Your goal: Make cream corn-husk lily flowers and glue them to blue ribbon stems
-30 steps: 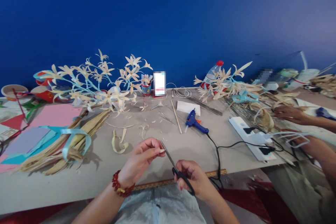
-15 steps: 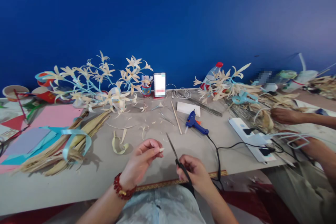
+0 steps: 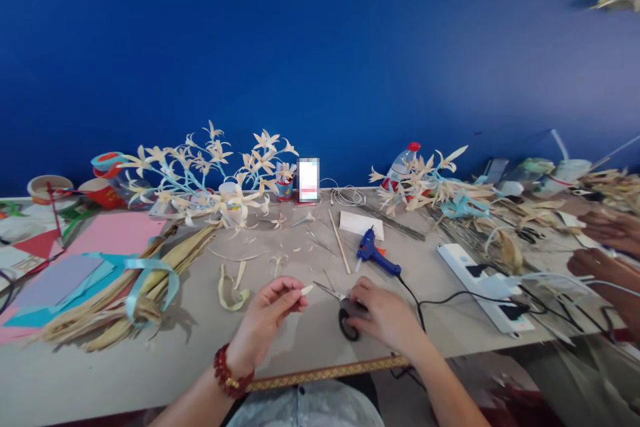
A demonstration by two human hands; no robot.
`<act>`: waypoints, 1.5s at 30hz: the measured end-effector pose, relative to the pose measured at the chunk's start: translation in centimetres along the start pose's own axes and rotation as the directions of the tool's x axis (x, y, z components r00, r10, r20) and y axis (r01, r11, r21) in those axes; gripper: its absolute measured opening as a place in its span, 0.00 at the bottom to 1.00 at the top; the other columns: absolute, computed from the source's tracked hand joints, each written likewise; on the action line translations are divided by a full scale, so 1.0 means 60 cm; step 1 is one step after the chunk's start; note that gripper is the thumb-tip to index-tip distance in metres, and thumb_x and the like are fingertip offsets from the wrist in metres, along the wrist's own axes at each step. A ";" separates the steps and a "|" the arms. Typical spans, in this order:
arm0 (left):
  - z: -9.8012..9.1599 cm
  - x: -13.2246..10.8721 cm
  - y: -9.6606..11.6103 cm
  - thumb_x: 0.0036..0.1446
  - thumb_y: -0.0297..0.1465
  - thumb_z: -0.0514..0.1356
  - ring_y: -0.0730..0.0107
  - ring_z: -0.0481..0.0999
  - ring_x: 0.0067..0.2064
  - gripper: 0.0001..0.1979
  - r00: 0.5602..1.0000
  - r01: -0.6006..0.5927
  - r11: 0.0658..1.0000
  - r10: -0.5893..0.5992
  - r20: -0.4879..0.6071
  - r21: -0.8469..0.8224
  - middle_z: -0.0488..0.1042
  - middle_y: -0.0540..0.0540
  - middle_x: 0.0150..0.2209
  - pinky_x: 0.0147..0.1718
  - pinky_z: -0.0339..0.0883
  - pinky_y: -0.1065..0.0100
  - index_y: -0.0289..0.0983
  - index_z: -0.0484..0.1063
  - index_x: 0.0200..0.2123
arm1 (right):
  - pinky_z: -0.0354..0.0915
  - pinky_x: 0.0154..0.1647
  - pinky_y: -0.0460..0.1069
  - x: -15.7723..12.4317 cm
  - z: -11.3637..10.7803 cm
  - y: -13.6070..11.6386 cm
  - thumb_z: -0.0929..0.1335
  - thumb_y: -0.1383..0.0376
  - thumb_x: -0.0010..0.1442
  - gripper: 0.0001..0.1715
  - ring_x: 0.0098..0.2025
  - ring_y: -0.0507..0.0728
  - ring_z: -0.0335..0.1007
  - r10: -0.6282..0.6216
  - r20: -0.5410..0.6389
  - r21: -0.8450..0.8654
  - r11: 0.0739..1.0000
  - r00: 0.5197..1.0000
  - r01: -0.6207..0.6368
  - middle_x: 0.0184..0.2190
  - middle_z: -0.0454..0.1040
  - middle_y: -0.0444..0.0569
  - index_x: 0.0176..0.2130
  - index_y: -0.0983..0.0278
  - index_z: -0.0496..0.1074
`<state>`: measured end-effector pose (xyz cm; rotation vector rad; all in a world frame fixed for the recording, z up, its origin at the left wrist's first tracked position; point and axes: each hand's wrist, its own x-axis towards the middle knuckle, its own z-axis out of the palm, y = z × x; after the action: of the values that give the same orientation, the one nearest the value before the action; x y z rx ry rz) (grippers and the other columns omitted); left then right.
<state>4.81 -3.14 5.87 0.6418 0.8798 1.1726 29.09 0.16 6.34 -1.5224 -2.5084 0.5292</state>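
Note:
My left hand [image 3: 281, 307], with a red bead bracelet on its wrist, pinches a small pale petal-like piece of husk [image 3: 307, 289] between thumb and fingertips. Low over the table, my right hand [image 3: 381, 313] has its fingers on the black-handled scissors [image 3: 349, 325]. The blades point left towards the pale piece, apart from it. How much of the far handle loop my fingers cover cannot be made out. Beyond my hands lie a blue glue gun [image 3: 376, 252], a thin wooden stick [image 3: 340, 242] and a curled husk strip [image 3: 231, 290].
Husk flower branches [image 3: 200, 170] stand at the back left, more flowers [image 3: 420, 180] at the back right. A tied husk bundle [image 3: 115, 300] lies on coloured paper [image 3: 123, 233]. On the right are a power strip [image 3: 483, 290] with cords and another person's hands [image 3: 600, 263].
My right hand has turned over and lowered the scissors towards the table, their blades swinging to the left. The left hand still pinches the pale piece. The other person's hands have moved right.

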 end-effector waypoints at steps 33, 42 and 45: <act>-0.026 0.065 -0.002 0.58 0.34 0.59 0.72 0.65 0.28 0.09 0.956 -0.273 0.861 0.292 0.023 0.430 0.67 0.51 0.24 0.28 0.58 0.71 0.36 0.70 0.29 | 0.63 0.33 0.47 0.146 0.049 -0.082 0.64 0.65 0.62 0.06 0.29 0.53 0.68 -0.277 -0.349 0.449 0.789 0.895 0.419 0.27 0.73 0.46 0.34 0.63 0.70; -0.030 0.063 -0.003 0.53 0.26 0.57 0.71 0.66 0.26 0.07 0.910 -0.316 0.717 0.414 -0.015 0.621 0.67 0.51 0.21 0.27 0.58 0.71 0.37 0.68 0.23 | 0.65 0.33 0.49 0.134 0.055 -0.081 0.64 0.69 0.61 0.06 0.30 0.55 0.71 -0.351 -0.564 0.224 0.806 0.747 0.548 0.28 0.75 0.48 0.35 0.60 0.69; -0.033 0.064 0.004 0.54 0.26 0.57 0.71 0.66 0.24 0.07 0.908 -0.311 0.742 0.417 -0.046 0.594 0.67 0.52 0.20 0.27 0.58 0.71 0.37 0.68 0.24 | 0.67 0.36 0.51 0.130 0.051 -0.076 0.65 0.69 0.60 0.05 0.32 0.57 0.73 -0.235 -0.676 0.258 0.813 0.698 0.523 0.29 0.76 0.49 0.34 0.59 0.69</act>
<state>3.54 0.61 4.10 1.2715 1.3260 1.3310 20.70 4.50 4.87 -0.7703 -1.9223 0.3904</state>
